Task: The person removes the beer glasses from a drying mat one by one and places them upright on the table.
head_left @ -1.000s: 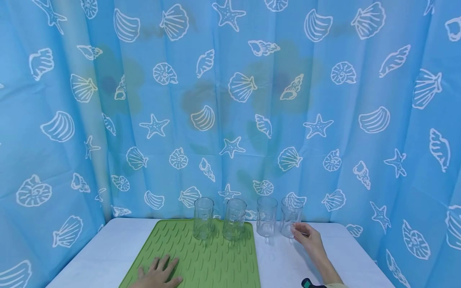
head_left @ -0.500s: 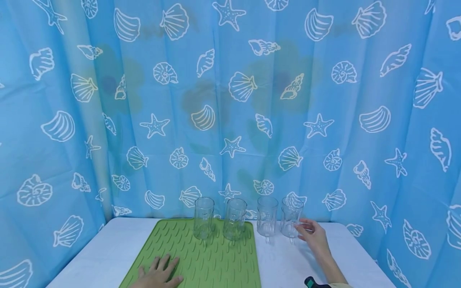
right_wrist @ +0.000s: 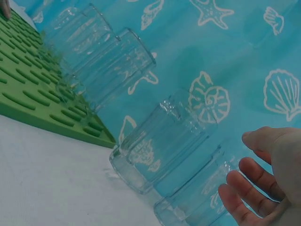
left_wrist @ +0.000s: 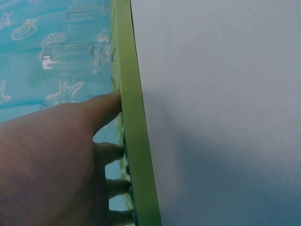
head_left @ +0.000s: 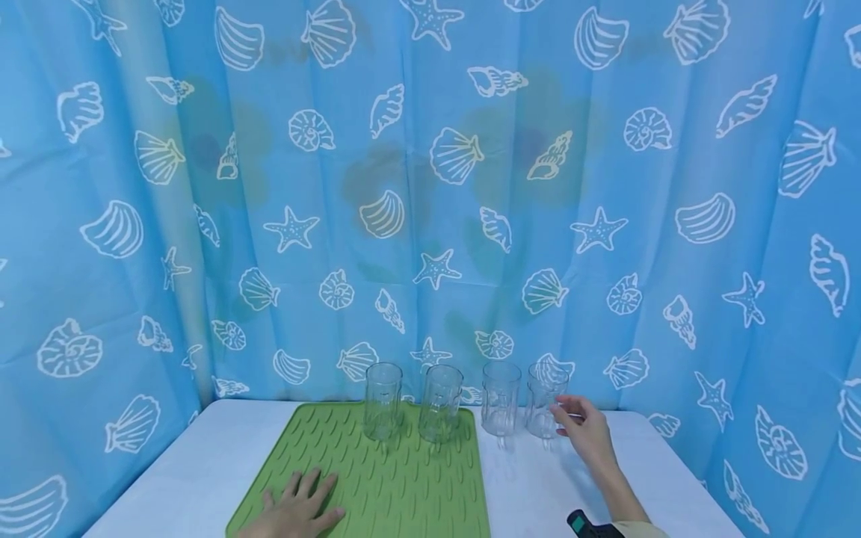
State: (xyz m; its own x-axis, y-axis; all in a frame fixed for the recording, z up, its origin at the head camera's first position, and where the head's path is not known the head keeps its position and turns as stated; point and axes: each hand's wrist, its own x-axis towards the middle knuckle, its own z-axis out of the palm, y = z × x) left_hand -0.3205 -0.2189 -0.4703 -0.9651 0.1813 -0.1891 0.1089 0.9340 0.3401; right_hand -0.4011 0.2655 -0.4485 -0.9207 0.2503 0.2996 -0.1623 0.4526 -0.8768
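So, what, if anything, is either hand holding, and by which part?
Nothing is held: the left hand rests spread on the green ridged mat; the right hand is beside the rightmost drinking glass.

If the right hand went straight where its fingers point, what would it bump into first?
Most likely the rightmost clear glass: the right hand's fingers point toward it, right by its side. I can't tell whether they already touch it.
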